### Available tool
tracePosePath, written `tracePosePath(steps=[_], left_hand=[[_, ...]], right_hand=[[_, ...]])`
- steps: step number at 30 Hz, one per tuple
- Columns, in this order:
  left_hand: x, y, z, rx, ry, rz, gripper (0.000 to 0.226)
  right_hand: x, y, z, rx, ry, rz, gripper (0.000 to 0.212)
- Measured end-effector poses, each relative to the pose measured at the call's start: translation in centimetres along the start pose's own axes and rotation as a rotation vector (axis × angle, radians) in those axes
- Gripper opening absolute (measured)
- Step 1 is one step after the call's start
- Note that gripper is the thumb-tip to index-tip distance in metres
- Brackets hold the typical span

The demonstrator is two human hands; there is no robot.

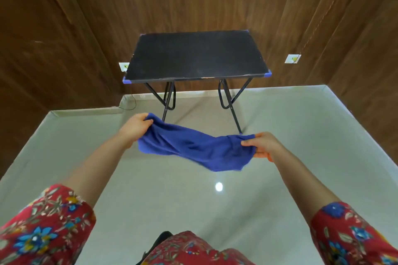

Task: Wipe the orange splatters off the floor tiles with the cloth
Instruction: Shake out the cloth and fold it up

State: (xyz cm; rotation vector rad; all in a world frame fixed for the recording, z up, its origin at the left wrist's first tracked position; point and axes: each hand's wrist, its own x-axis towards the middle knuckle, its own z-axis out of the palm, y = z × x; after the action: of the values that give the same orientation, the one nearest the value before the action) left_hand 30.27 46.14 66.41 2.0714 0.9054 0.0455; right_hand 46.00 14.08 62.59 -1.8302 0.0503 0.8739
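A blue cloth (pixel 193 146) hangs stretched in the air between both hands, above the pale floor tiles (pixel 193 200). My left hand (pixel 134 127) pinches its left end, and my right hand (pixel 261 145) pinches its right end. The cloth sags in the middle and a corner droops toward the lower right. Orange colour shows on my right hand's fingertips. No orange splatters are visible on the tiles in view.
A small black folding table (pixel 196 58) with blue corner caps stands ahead against the wood-panelled wall (pixel 64 28). Its metal legs (pixel 233 112) reach the floor just beyond the cloth. A bright light reflection (pixel 218 186) shines on the tiles.
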Motion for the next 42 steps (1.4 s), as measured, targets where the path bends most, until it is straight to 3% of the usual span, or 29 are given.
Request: tracePosePath(steps=[2, 5, 7, 10, 13, 16, 18, 21, 23, 25, 28, 34, 38, 42], left_hand=[[0.4, -1.2, -0.1, 0.166, 0.148, 0.008, 0.018], [0.2, -2.2, -0.1, -0.04, 0.208, -0.044, 0.036], [0.1, -2.4, -0.2, -0.14, 0.171, 0.018, 0.029], [-0.2, -2.3, -1.3, -0.315, 0.11, 0.063, 0.029], [-0.6, -2.3, -3.5, -0.354, -0.03, 0.091, 0.014], [-0.3, -2.5, -4.9, -0.094, -0.224, 0.102, 0.05], [0.3, -2.6, -5.0, 0.102, -0.15, 0.134, 0.039], [1.2, -2.3, -5.5, 0.158, 0.03, 0.104, 0.012], [1.7, -2.2, -6.3, 0.12, 0.045, 0.084, 0.03], [1.1, -1.3, -6.8, -0.046, -0.045, 0.09, 0.025], [0.0, 0.0, -7.0, -0.361, -0.209, -0.034, 0.028], [-0.1, -0.6, -6.0, -0.544, -0.114, -0.298, 0.027], [-0.7, 0.5, -3.5, -0.624, -0.014, -0.194, 0.008], [-3.0, 4.3, -0.1, -0.484, -0.109, 0.046, 0.019]], right_hand=[[0.2, 0.4, -0.3, 0.001, 0.123, -0.03, 0.022], [0.7, -0.1, -0.1, -0.122, 0.245, -0.12, 0.039], [0.7, -1.0, -0.2, -0.102, 0.26, -0.194, 0.036], [0.4, -2.4, -1.5, -0.045, 0.168, -0.327, 0.012], [0.6, -3.4, -3.6, -0.151, 0.115, -0.388, 0.037], [1.2, -3.9, -4.2, -0.443, 0.098, -0.398, 0.051], [1.7, -4.1, -3.9, -0.592, 0.174, -0.476, 0.039], [1.9, -4.5, -3.6, -0.635, 0.277, -0.57, 0.012], [1.8, -4.9, -3.9, -0.572, 0.272, -0.611, 0.011], [1.0, -5.4, -4.2, -0.419, 0.151, -0.599, 0.01], [0.2, -5.8, -4.3, -0.068, -0.031, -0.399, 0.009], [0.5, -4.6, -3.4, 0.331, 0.149, -0.111, 0.018], [-1.3, -4.8, -0.2, 0.43, 0.081, -0.152, 0.005], [-4.8, -6.5, 5.3, 0.332, -0.112, -0.283, 0.006]])
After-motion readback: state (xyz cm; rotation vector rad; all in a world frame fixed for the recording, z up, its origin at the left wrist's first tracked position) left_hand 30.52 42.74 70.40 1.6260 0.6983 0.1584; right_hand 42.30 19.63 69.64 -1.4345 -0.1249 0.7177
